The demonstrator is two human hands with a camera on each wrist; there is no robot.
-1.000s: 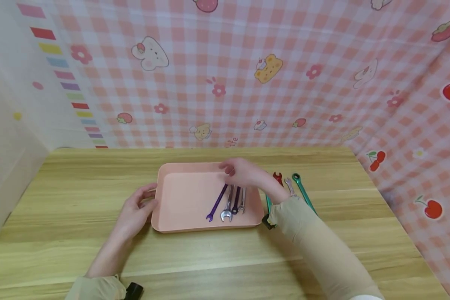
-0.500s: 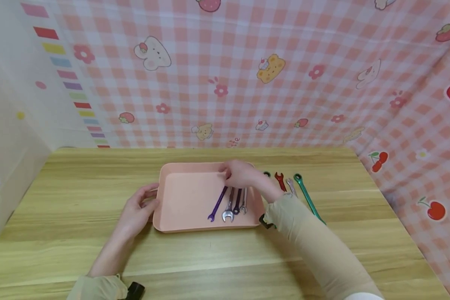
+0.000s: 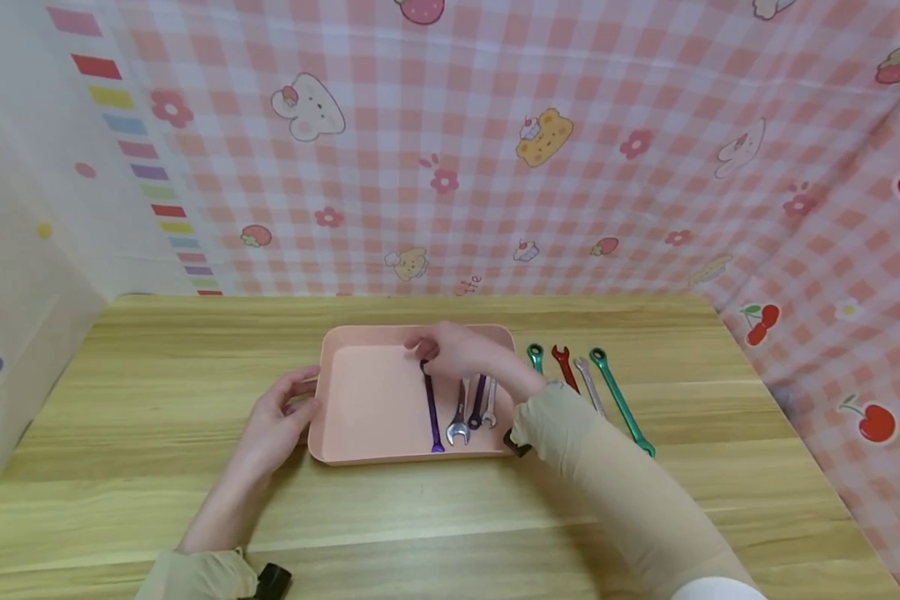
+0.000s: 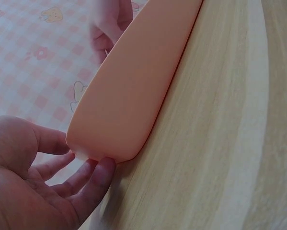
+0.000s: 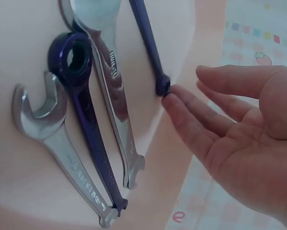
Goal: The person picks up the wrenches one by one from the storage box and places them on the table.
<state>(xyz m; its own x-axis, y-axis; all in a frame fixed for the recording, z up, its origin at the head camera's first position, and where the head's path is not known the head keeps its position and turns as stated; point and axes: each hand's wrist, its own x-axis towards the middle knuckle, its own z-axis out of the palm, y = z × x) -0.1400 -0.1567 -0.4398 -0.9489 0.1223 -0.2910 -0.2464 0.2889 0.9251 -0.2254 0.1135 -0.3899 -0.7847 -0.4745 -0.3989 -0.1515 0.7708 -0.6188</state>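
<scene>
My left hand (image 3: 273, 421) touches the left outer wall of the pink tray (image 3: 367, 396) with straight fingers (image 4: 97, 179). Over the tray, my right hand (image 3: 457, 352) is at the far end of a slim purple wrench (image 3: 431, 408). In the right wrist view its fingertips (image 5: 169, 100) touch that wrench's ring end, while the thumb stays apart. To the right inside the tray lie a silver wrench (image 3: 459, 412), a dark purple ratchet wrench (image 5: 86, 100) and a smaller silver wrench (image 5: 69, 153). The hand hides their far ends in the head view.
On the wooden table (image 3: 390, 533), right of the tray, lie a green ratchet wrench (image 3: 536, 355), a red wrench (image 3: 566, 367), a small silver wrench (image 3: 590, 385) and a longer green wrench (image 3: 621, 402). The right sleeve (image 3: 607, 467) partly covers some. Patterned cloth (image 3: 390, 167) hangs behind.
My right hand has shifted left. The slim purple wrench has swung from a slant to nearly straight front-to-back, its near end moving right. My left hand stays at the tray.
</scene>
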